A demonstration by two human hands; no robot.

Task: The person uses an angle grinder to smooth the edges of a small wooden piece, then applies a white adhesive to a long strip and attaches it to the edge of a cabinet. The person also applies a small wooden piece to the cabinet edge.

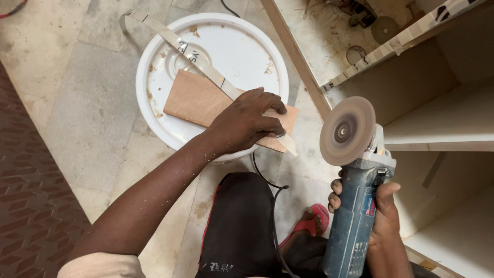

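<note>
left hand (246,122) spread flat, pressing thin strip (206,61) and brown board (203,100) onto white bucket lid (242,44), which serves as a bench, probably to stop slip. right hand (383,213) wrapped tight round blue angle grinder (355,206), disc (347,131) face-up, held just beside the board's near end, not touching. can't tell if spinning. black cord (267,180) runs under knee. shelf clutter top right too blurred to tell.
</note>
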